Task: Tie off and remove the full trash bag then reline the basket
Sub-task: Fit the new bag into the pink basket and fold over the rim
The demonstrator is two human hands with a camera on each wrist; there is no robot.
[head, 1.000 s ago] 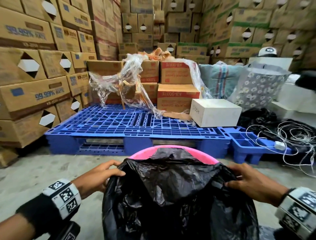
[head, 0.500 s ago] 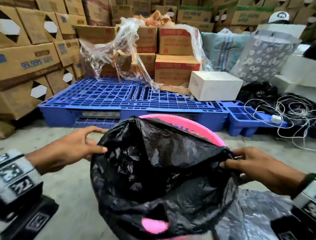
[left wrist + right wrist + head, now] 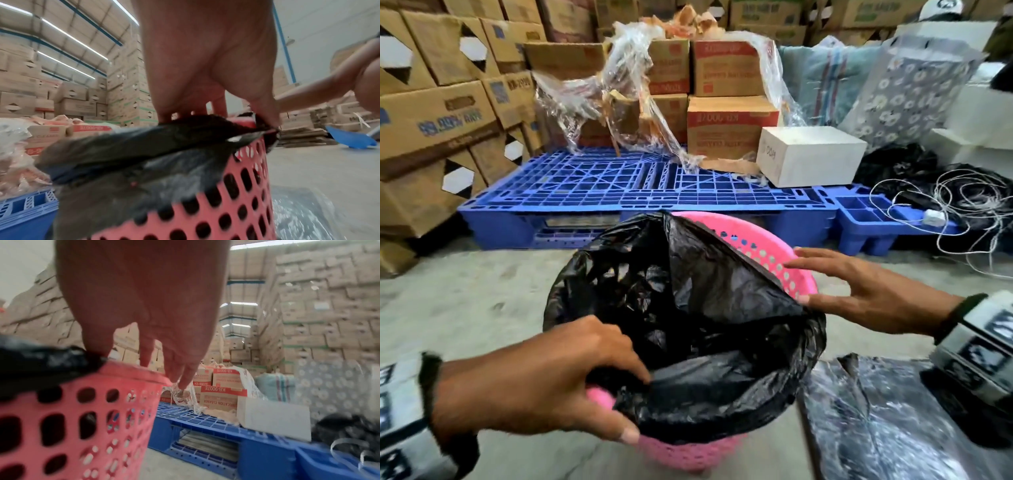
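Observation:
A pink perforated basket [image 3: 774,253] stands on the concrete floor with a black bag liner [image 3: 688,308] inside it. The liner's edge is folded over the left and near rim, and the far right rim is bare pink. My left hand [image 3: 637,406] grips the liner's edge at the near rim, fingers curled inside and thumb outside; the left wrist view shows this left hand [image 3: 218,118] pinching the liner [image 3: 133,154] against the basket [image 3: 236,203]. My right hand [image 3: 801,281] is spread with straight fingers over the right rim, thumb at the liner's edge. A second black bag [image 3: 876,428] lies on the floor to the right.
A blue pallet [image 3: 619,185] lies just beyond the basket, carrying cartons, torn plastic wrap [image 3: 626,102] and a white box [image 3: 811,154]. Tangled white cord [image 3: 962,205] lies at the right. Carton stacks wall the left. A blue dustpan [image 3: 349,139] lies on the floor.
My left hand moved from the liner's far left edge to the near rim. My right hand let go of the liner's edge and spread its fingers. The liner now sits lower over the rim.

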